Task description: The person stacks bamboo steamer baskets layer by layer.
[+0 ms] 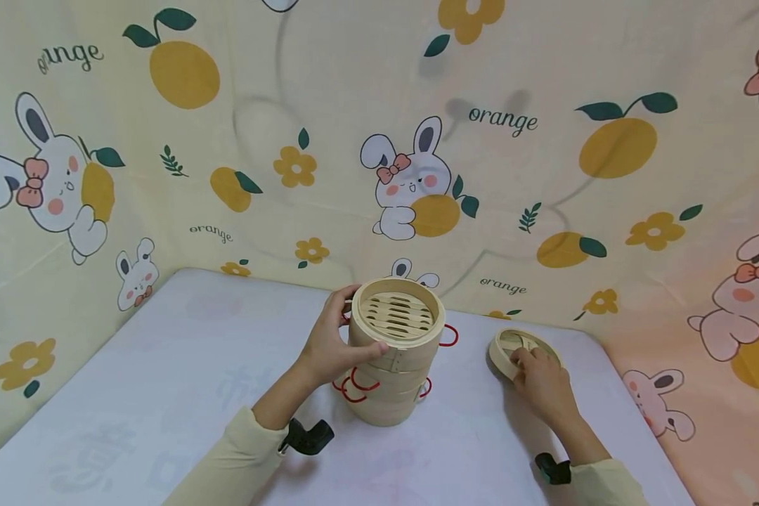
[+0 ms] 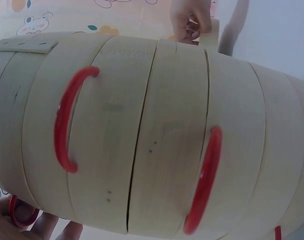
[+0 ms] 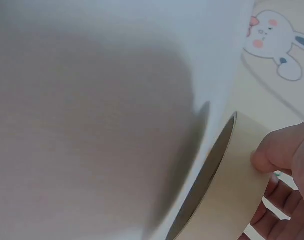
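A tall stack of round bamboo steamers with red loop handles stands on the table. Its top tier is uncovered and shows a slatted floor. My left hand grips this upper tier from the left side, thumb across the front. In the left wrist view, its fingers curl beside a red handle. To the right of the stack, my right hand pinches a round bamboo lid. The lid is tilted, and in the right wrist view my thumb presses on its pale band.
A white-covered table lies under everything. Behind it hangs a cream cloth printed with rabbits and oranges, meeting the table's back and right edges. Dark wrist cameras sit on both forearms.
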### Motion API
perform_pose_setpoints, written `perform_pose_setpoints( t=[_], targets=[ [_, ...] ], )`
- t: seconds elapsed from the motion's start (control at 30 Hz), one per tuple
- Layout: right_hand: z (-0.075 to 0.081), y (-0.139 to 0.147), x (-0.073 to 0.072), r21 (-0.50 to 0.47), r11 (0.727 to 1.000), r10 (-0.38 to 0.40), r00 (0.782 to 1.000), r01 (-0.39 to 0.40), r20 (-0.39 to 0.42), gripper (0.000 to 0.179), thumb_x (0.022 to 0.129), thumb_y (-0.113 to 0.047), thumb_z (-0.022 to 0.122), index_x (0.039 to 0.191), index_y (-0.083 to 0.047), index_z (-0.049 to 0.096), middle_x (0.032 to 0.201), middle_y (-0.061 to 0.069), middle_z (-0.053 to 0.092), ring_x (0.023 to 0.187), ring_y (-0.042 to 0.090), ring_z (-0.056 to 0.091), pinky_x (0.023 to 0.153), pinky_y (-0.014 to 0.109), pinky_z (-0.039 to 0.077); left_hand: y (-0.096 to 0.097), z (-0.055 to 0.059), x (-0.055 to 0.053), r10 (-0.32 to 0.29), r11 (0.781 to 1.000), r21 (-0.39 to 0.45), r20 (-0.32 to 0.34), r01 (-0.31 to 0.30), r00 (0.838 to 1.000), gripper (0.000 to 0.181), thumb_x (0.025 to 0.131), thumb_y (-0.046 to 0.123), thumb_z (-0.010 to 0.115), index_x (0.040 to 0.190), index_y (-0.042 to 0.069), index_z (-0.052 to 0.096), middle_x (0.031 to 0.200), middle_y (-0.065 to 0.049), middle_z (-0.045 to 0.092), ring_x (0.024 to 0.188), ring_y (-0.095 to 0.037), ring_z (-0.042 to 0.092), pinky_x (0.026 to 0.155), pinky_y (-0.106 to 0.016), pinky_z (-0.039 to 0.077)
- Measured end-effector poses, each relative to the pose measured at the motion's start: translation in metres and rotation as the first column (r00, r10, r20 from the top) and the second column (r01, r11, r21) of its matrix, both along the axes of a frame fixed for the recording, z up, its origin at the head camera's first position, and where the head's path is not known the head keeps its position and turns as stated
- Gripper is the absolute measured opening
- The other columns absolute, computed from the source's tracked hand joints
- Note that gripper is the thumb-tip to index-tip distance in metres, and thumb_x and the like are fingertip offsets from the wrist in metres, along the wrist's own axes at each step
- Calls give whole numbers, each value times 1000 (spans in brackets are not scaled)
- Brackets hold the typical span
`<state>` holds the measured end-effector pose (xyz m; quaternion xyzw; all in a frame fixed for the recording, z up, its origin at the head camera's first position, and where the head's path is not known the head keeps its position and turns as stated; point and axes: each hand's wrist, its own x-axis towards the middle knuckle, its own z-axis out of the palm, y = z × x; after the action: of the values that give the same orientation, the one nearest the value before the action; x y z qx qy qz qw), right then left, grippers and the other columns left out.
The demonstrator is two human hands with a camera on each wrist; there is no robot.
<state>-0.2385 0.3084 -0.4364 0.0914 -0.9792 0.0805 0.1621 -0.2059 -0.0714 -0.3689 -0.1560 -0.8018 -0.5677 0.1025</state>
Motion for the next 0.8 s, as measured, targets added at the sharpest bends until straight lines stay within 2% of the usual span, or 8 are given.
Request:
perform_pose_setpoints(
  t=[0.2,0.4,0.6,0.67,0.8],
  targets=[
    [13,-4,3,-14,999,35,997,-36,-62,25,74,1,64,97,-7,64,87,16,59,81,37,58,58,51,43,0,0,0,3,1000,-7,4,-3,1000,93,69,38,80,146,19,32,144,-1,40,131,-22,43,104,-45,39],
    [25,-11,7,-17,997,69,991,-71,-112,24,73,1,64,95,-9,65,88,15,60,86,41,57,58,50,42,0,1,0,8,1000,-11,12,-8,1000,94,69,38,81,146,19,31,144,-2,40,131,-22,42,105,-46,39],
    [37,-19,9,2,990,140,956,-144,-258,24,69,3,63,89,-10,65,81,12,59,81,41,58,52,50,41,0,1,0,4,1000,-9,11,-4,1000,94,69,38,81,146,19,32,144,-2,40,131,-22,43,105,-46,39],
    [42,-21,10,5,987,156,945,-161,-287,25,68,3,63,89,-10,65,81,11,58,79,40,57,50,49,41,0,0,0,2,1000,-6,7,-2,1000,94,68,37,81,146,19,32,144,-2,40,130,-22,43,104,-45,39],
    [54,-27,12,-5,984,168,939,-177,-300,25,69,3,63,90,-10,66,82,11,59,78,39,57,53,50,41,0,0,0,-2,1000,-2,-2,2,1000,93,69,37,81,146,18,32,144,-2,40,130,-22,43,104,-45,39]
  ],
)
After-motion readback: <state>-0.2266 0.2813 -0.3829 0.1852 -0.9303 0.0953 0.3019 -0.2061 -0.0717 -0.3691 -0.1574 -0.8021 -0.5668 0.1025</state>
